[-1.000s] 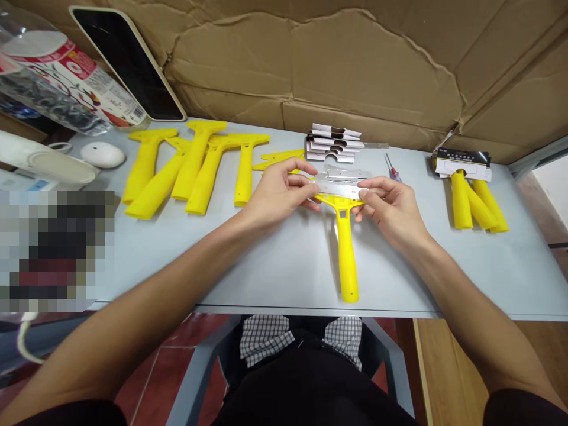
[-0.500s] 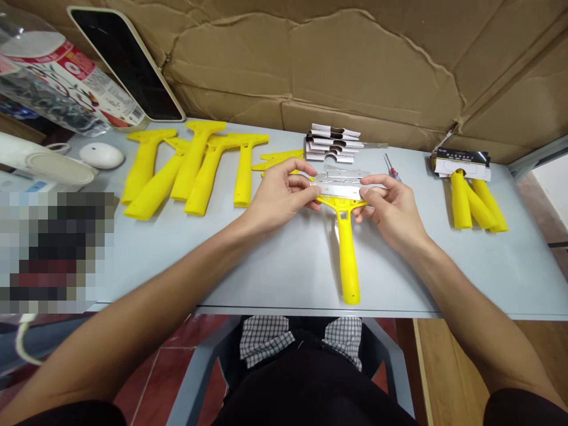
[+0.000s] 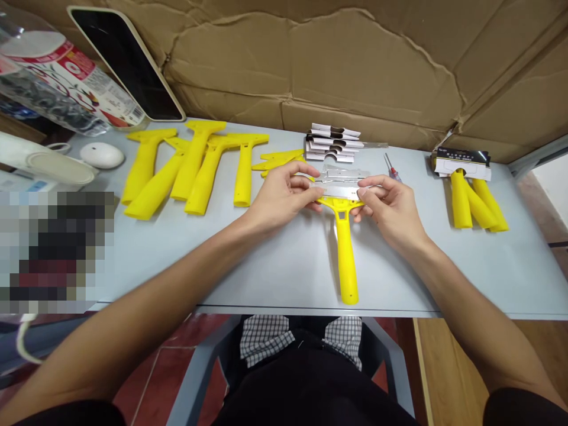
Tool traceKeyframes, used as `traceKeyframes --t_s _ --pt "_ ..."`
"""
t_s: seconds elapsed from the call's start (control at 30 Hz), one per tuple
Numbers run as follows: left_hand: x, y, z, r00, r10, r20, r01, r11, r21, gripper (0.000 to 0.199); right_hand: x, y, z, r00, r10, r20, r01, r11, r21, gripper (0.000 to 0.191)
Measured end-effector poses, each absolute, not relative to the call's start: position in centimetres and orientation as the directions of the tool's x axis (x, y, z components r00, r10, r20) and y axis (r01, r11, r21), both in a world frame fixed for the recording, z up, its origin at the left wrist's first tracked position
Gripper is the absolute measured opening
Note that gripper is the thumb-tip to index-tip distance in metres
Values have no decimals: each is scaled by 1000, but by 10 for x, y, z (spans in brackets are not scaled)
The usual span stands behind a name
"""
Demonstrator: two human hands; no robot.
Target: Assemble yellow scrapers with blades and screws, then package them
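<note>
A yellow T-shaped scraper handle (image 3: 347,254) lies with its head away from me and its grip toward the table's front edge. Across its head sits a flat silver metal strip (image 3: 339,189). My left hand (image 3: 286,192) pinches the strip's left end between thumb and fingers. At the opposite end, my right hand (image 3: 388,204) presses its thumb on the strip, with fingers curled by the scraper head. More silver metal pieces (image 3: 341,171) lie just behind the strip. The fingertips under the head are partly hidden.
Several yellow handles (image 3: 199,171) lie at left, with flat yellow pieces (image 3: 279,160) beside them. Folded cards (image 3: 332,142) and a screwdriver (image 3: 392,168) are behind my hands. Carded yellow scrapers (image 3: 461,198) lie right. A mouse (image 3: 102,155), phone (image 3: 128,59) and bottle (image 3: 75,77) stand left.
The scraper handle's grip has swung slightly left. My right thumb has shifted a little left along the strip, while both hands keep their hold.
</note>
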State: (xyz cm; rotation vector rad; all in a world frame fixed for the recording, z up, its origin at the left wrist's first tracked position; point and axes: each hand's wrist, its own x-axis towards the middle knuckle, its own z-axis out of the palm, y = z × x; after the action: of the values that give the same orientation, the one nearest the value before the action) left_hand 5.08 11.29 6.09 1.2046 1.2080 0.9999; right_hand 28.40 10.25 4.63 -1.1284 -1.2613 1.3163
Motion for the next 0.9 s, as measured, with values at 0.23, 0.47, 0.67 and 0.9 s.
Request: traceKeyframes --t_s 0.23,0.47,0.67,0.9 --pt "50 116 51 90 995 -51 34 48 998 32 285 102 43 -154 987 -56 -84 -70 -994 29" --pt "53 113 56 102 992 -70 19 69 997 32 285 103 43 -126 989 -82 -123 -98 -988 31" --pt "57 111 61 106 972 -211 -147 225 963 31 283 101 47 -110 992 -58 -102 -70 -992 29" --pt "54 116 64 176 939 -296 -202 328 923 19 282 100 49 -97 994 -43 -74 -50 -996 31"
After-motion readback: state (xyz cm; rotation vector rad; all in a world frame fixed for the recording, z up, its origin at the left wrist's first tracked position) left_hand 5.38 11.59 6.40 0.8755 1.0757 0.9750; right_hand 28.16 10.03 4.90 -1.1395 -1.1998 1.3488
